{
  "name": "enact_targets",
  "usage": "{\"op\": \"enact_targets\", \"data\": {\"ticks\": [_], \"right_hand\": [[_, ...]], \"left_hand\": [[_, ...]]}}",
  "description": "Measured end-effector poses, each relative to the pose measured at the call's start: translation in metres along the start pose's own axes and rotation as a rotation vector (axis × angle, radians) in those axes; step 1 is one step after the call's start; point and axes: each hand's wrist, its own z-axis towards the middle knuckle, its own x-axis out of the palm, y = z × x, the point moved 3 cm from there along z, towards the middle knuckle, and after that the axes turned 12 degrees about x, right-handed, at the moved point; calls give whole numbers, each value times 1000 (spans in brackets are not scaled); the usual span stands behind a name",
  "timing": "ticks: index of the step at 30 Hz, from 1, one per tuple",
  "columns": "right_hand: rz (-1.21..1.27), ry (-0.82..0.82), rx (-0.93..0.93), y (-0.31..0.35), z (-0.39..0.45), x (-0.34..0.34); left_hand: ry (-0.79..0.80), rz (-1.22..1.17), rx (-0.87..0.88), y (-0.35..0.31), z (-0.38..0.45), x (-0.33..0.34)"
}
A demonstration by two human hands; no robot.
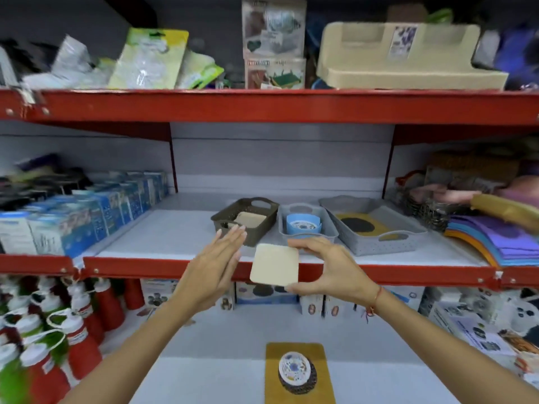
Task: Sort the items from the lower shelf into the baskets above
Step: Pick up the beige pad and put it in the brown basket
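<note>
Before the middle shelf's (180, 228) front edge, the right hand (326, 268) pinches a cream square coaster (275, 264); the left hand (213, 266) hovers flat, fingers spread, beside the brown basket (248, 220).

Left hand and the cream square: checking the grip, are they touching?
Apart. The head view shows red shelf edge between the open left hand and the cream square; only the right hand holds it.

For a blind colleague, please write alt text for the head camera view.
The right hand holds a cream square coaster before a red shelf edge, the open left hand beside it. Behind stand a dark basket holding a similar coaster, and two grey baskets.
</note>
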Motion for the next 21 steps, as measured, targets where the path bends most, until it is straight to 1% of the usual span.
{"op": "enact_targets", "data": {"ticks": [2,4,8,12,14,16,18,21], "right_hand": [[16,-34,3,3,23,-4],[37,-58,8,5,48,-7],[-17,-62,17,5,99,-6],[-60,14,97,-3,158,10],[-93,40,118,-8,183,20],[-85,74,149,-13,203,31],[-75,125,191,-16,216,43],[-148,178,198,-15,230,60]], "left_hand": [[-9,29,-56,21,12,1],[42,34,-122,44,23,8],[251,105,-202,88,44,27],[450,102,-332,127,58,43],[520,80,-369,137,61,49],[541,48,-396,142,63,53],[527,7,-435,143,63,55],[516,18,-445,145,61,58]]}}
